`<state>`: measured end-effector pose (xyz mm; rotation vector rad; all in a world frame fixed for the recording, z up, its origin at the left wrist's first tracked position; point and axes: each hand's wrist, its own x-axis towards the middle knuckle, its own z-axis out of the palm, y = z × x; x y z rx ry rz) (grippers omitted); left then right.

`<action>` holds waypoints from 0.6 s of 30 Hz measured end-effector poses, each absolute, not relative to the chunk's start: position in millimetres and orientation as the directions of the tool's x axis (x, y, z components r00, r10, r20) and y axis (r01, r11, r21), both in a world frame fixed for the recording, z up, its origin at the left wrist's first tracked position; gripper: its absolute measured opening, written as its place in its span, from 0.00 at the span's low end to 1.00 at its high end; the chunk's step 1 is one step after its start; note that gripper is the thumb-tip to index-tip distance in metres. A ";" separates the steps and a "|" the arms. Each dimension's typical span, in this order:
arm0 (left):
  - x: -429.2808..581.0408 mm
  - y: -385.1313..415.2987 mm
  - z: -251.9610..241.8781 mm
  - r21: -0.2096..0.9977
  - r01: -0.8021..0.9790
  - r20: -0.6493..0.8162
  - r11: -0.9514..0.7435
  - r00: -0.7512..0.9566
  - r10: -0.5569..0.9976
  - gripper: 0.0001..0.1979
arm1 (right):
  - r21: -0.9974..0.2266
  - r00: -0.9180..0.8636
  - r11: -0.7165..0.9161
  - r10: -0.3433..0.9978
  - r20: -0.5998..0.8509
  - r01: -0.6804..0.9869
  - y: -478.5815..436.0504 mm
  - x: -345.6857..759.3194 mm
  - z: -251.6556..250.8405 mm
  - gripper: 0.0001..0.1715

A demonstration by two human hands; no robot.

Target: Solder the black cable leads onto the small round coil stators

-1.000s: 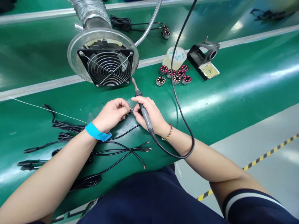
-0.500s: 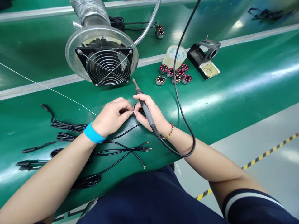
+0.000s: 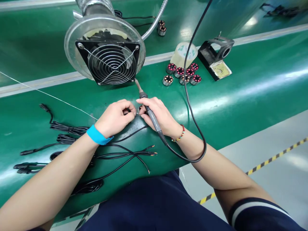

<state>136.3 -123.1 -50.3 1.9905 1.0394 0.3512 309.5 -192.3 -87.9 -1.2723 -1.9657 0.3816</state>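
My right hand (image 3: 160, 116) holds a soldering iron (image 3: 154, 118), its tip pointing up and away toward the fan. By the right fingertips is a small round coil part (image 3: 140, 109), mostly covered by the fingers. My left hand (image 3: 117, 116), with a blue band at the wrist, is closed in a pinch just left of that part. A thin light strand shows between the two hands; what exactly the left fingers grip is too small to tell. A black cable (image 3: 130, 134) runs beneath toward the right hand.
A fume fan (image 3: 114, 65) hangs over the bench behind my hands. Several coil parts (image 3: 167, 80) stand before a tape roll (image 3: 184, 53), beside an iron stand (image 3: 216, 57). Black cables (image 3: 69, 128) lie at left and front. The iron's cord (image 3: 192, 109) loops at right.
The fingertips of my two hands have moved slightly apart, and the coil part shows a little more. The view has shifted, with the fan and bench items a bit higher.
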 end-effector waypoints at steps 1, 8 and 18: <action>136.2 -123.1 -50.4 0.787 0.541 -0.133 -0.296 0.617 0.775 0.05 | -0.610 -0.210 0.455 0.877 0.432 0.648 -191.5 308.2 -88.3 0.24; 136.9 -122.5 -49.6 0.789 0.553 -0.150 -0.266 0.594 0.791 0.04 | -0.697 -0.048 0.350 0.909 0.413 0.626 -191.4 296.6 -87.2 0.21; 139.3 -124.6 -46.9 0.735 0.606 -0.170 -0.303 0.598 0.783 0.03 | -0.786 0.067 0.324 0.906 0.417 0.526 -203.8 308.0 -73.1 0.17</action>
